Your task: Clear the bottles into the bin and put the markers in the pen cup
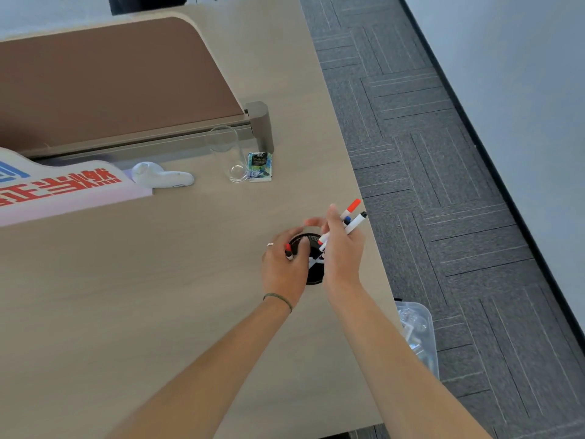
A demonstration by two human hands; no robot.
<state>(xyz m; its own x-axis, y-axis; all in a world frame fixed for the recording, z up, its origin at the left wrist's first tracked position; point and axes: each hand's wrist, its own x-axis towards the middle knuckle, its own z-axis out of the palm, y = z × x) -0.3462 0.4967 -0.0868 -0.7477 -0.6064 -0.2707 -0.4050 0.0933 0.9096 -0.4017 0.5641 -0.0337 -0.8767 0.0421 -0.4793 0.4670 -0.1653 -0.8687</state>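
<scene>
While several markers [351,218] are held bunched in the right hand [343,248] above the black pen cup [313,274], a spill is judged likely if they are released together at an angle. The cup is steadied by the left hand [283,264], whose grip also pinches one red-capped marker [288,251]. Since the cup stands near the worktop [158,280] edge, strays could drop towards the bin [418,337] below.

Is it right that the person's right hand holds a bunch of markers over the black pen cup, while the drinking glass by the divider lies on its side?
Not quite. In the head view the glass stands upright. The right hand does hold markers over the pen cup.
</scene>
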